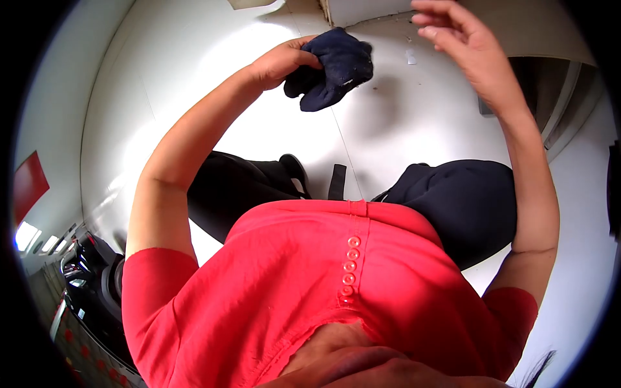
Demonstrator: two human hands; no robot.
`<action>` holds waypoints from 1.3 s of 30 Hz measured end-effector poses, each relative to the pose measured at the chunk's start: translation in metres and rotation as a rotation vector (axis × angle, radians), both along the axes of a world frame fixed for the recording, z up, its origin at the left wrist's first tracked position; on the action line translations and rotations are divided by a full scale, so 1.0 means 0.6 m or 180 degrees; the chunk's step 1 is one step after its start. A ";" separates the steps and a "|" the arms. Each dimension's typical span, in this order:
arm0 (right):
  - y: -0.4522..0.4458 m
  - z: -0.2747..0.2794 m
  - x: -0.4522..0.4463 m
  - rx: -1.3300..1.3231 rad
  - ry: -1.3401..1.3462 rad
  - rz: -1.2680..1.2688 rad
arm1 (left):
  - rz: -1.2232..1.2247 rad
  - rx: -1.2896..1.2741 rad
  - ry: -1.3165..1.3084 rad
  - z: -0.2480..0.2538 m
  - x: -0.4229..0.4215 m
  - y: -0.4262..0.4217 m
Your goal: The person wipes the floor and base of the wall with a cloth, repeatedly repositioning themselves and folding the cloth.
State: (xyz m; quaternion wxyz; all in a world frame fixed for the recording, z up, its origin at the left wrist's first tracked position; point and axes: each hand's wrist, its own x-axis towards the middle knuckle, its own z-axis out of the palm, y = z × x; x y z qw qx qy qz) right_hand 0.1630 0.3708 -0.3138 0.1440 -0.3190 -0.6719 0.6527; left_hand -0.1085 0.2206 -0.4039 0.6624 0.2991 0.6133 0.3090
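Note:
My left hand point(284, 63) grips a bunched dark navy cloth point(339, 61) with soft folded ends hanging down. It is held above the pale floor, and its shadow falls to the right. The fingertips behind the cloth are hidden. Off to the upper right, my right hand point(459, 33) is raised with its fingers apart and nothing in it. Below that hand, small bits of debris point(411, 57) lie on the floor.
The pale tiled floor point(149, 84) stretches ahead of my bent knees. A dark strip point(336, 182) lies between my feet. At the right stands a pale furnishing with a dark opening point(540, 81). Black shiny objects point(97, 278) stand at the left.

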 end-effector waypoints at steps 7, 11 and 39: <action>0.026 -0.076 -0.080 0.1475 -0.0390 0.1349 | 0.0130 0.0474 0.0242 0.125 -0.001 -0.048; 0.048 -0.088 -0.136 -0.0162 -0.0561 0.0919 | 0.0605 0.0613 -0.0301 0.126 -0.013 -0.075; 0.047 -0.003 -0.132 0.0245 0.0249 0.0197 | 0.0941 0.0454 0.0755 0.086 -0.024 -0.062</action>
